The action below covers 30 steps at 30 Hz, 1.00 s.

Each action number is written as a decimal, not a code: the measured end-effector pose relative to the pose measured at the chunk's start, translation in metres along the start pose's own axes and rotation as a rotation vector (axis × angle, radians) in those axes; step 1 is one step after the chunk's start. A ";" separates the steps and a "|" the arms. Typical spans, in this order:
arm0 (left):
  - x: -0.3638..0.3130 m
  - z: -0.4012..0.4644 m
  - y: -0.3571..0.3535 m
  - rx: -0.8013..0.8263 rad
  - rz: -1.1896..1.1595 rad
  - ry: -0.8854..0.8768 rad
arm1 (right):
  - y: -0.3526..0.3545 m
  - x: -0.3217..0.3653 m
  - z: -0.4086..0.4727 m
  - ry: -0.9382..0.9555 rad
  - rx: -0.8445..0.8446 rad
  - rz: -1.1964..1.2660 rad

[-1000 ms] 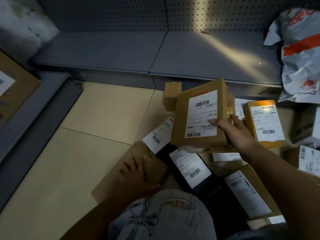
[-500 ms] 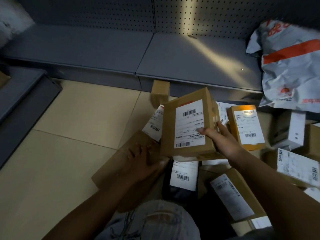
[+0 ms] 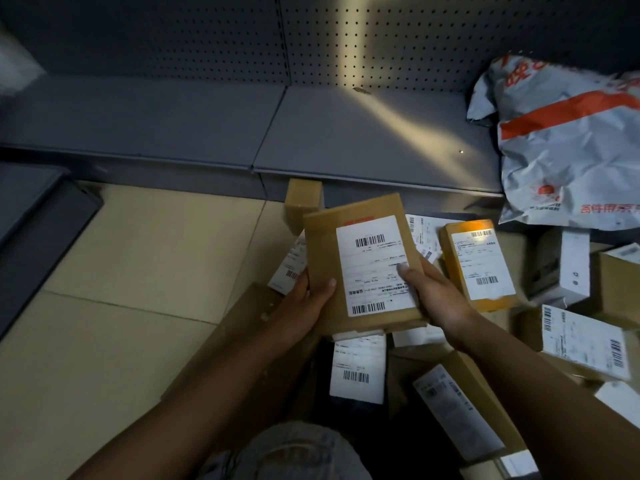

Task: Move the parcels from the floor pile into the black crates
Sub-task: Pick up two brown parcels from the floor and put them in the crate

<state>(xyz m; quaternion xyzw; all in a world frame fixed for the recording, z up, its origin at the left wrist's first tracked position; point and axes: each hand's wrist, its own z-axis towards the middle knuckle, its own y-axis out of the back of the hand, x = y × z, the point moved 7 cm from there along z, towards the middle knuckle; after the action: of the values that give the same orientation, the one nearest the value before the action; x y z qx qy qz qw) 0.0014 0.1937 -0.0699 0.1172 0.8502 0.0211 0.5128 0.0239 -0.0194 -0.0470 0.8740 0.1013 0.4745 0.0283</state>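
I hold a brown cardboard parcel (image 3: 325, 251) with a white barcode label above the floor pile. My left hand (image 3: 304, 306) grips its left lower edge, thumb on the top face. My right hand (image 3: 433, 296) grips its right side, thumb on the label. Below and to the right lies the pile: a yellow-brown box (image 3: 481, 265), a flat brown carton (image 3: 239, 341) under my left arm, a dark parcel with a white label (image 3: 358, 368), and several more labelled boxes (image 3: 585, 341). No black crate is in view.
A low grey shelf (image 3: 207, 129) with a perforated back panel runs along the far side. A grey and orange mailer bag (image 3: 568, 143) sits on its right end. A dark shelf base (image 3: 38, 230) stands at the left. Beige floor tiles (image 3: 121, 271) spread to the left.
My left hand left the flat carton on the floor and came up to grip the parcel's left edge. The parcel has tilted flatter, label facing up, and both hands now hold it.
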 end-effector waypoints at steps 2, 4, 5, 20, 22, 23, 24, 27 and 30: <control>-0.003 0.002 -0.002 -0.017 0.000 -0.003 | 0.000 0.006 -0.001 0.065 0.013 -0.111; -0.006 0.005 -0.002 -0.045 -0.002 -0.010 | -0.003 0.008 -0.003 0.085 0.038 -0.163; -0.008 0.006 -0.003 -0.057 -0.005 -0.015 | -0.003 0.008 -0.002 0.081 0.038 -0.161; 0.067 -0.011 0.038 -0.223 0.764 0.095 | 0.020 -0.013 0.006 -0.007 -0.144 0.004; 0.105 -0.021 0.041 -0.156 1.038 0.293 | 0.018 -0.012 0.006 0.000 -0.126 -0.026; 0.121 -0.028 0.041 -0.126 1.072 0.369 | 0.015 -0.012 0.007 0.000 -0.116 -0.030; 0.131 -0.032 0.039 -0.114 1.064 0.406 | 0.013 -0.013 0.007 -0.001 -0.112 -0.036; 0.144 -0.032 0.035 -0.170 1.086 0.404 | 0.007 -0.016 0.009 -0.007 -0.112 -0.051; 0.141 -0.032 0.036 -0.184 1.100 0.386 | 0.004 -0.017 0.009 -0.008 -0.109 -0.039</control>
<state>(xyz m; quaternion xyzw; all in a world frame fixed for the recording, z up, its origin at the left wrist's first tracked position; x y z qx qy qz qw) -0.0838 0.2621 -0.1716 0.4899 0.7373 0.3784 0.2705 0.0228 -0.0265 -0.0652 0.8710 0.0921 0.4750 0.0855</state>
